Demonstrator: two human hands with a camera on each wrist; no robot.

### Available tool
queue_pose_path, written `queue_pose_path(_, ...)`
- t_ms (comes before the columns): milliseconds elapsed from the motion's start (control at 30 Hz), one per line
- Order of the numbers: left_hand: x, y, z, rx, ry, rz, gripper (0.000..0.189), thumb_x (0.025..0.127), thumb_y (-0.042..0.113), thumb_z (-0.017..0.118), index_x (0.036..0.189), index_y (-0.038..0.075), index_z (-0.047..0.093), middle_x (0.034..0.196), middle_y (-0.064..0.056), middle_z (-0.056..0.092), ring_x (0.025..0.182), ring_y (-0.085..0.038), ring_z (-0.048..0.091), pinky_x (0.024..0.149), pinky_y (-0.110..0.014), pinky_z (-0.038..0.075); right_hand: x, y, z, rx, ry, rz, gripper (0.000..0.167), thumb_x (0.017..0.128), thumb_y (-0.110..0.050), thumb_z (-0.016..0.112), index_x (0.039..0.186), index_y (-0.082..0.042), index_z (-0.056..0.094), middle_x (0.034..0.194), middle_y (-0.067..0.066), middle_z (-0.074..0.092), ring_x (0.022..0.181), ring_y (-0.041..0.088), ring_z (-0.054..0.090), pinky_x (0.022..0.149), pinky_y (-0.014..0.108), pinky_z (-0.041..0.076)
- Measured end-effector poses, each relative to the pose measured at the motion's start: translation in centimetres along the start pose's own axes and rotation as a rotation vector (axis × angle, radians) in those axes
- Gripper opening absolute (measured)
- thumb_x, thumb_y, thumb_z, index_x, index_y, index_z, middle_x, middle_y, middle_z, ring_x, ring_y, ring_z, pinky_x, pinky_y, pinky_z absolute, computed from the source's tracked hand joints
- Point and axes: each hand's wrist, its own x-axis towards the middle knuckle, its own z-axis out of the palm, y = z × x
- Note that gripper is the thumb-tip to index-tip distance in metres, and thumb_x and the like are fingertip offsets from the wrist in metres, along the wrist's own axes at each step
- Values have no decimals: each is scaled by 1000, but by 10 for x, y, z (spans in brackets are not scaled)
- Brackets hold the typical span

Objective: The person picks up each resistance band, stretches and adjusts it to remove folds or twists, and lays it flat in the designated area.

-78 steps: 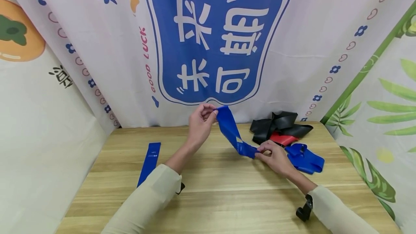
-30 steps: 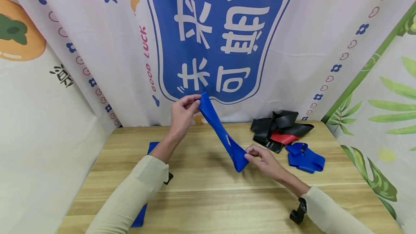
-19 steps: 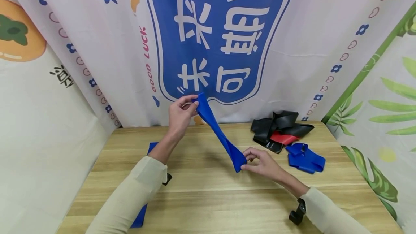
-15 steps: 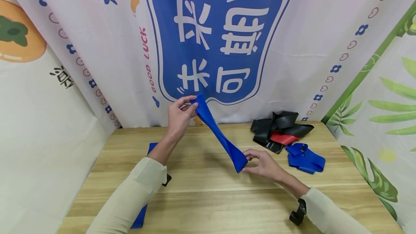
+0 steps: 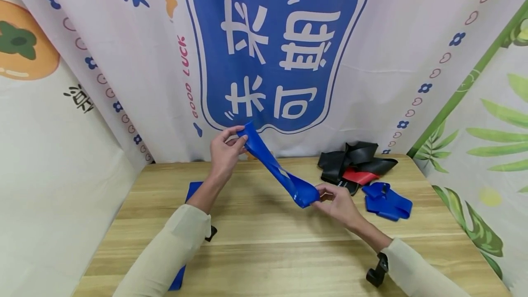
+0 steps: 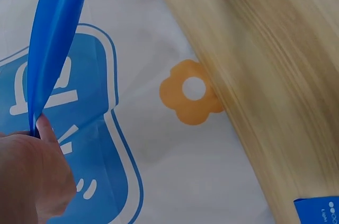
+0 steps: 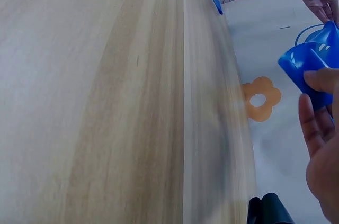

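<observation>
A blue resistance band (image 5: 268,162), a flat loop, hangs slanting in the air between both hands. My left hand (image 5: 224,152) pinches its upper end between thumb and fingers, in front of the printed cloth. At the lower right end, the thumb and fingers of my right hand (image 5: 340,205) grip the loop, which bulges open there. The right wrist view shows the thumb lying on the blue band (image 7: 302,68). In the left wrist view the band (image 6: 53,38) narrows into the left fingertips.
Another blue band (image 5: 194,189) lies flat at left, partly under the left forearm. A folded blue band (image 5: 389,203) rests right of the right hand. Behind it are a heap of black bands (image 5: 363,157) and a red band (image 5: 360,176). A cloth backdrop (image 5: 392,81) borders the wooden table (image 5: 268,251).
My left hand has moved left, drawing the band out longer between the hands. Over the last half second the right hand rose slightly, and the band's lower end turned and opened.
</observation>
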Motion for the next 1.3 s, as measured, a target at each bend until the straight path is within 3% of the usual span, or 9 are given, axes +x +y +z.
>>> queue_pose_path(167,-1,-5,0,1,25,-8,27,101,7,73,127,4,73,123,-15,67,97,-24,76,75,-28,64,2,-1,1,-80,116,-23,29,76,11,90,99,-1,77,92,12,78,79,21,72,68,26,62)
queue_pose_path(300,-2,-7,0,-1,38,-16,27,100,6,73,128,4,73,124,-16,66,97,-25,76,75,-27,64,4,-15,1,-130,190,-35,25,74,15,88,93,2,77,89,16,77,78,28,71,64,23,60)
queue_pose_path(467,-3,-10,0,3,42,-26,26,101,6,72,127,4,73,123,-15,66,97,-24,76,77,-29,64,8,-37,-1,-130,249,-37,22,75,15,87,90,4,75,84,17,76,72,20,72,62,17,57)
queue_pose_path(700,-4,-13,1,-5,46,-33,27,100,4,73,127,4,73,122,-15,66,95,-22,76,78,-32,64,9,-11,-2,-168,330,-58,27,72,19,85,87,-1,72,81,16,75,66,5,69,63,10,54)
queue_pose_path(900,-4,-15,0,-16,49,-30,26,100,4,73,126,4,73,123,-15,66,94,-21,76,77,-28,64,13,-6,-7,-189,346,-65,31,77,15,85,86,-11,70,94,7,77,73,10,72,63,12,55)
queue_pose_path(1133,-6,-17,-1,3,36,-33,26,101,5,72,127,4,73,122,-14,67,94,-22,76,77,-29,64,16,-9,-8,-203,371,-43,30,78,14,84,82,-11,67,97,6,80,72,11,74,65,11,56)
queue_pose_path(1300,-7,-17,-1,7,28,-39,27,100,3,72,127,4,72,121,-14,67,95,-23,76,81,-35,64,16,-12,-10,-218,317,-31,30,79,11,83,83,-11,64,101,8,80,73,12,75,64,14,57)
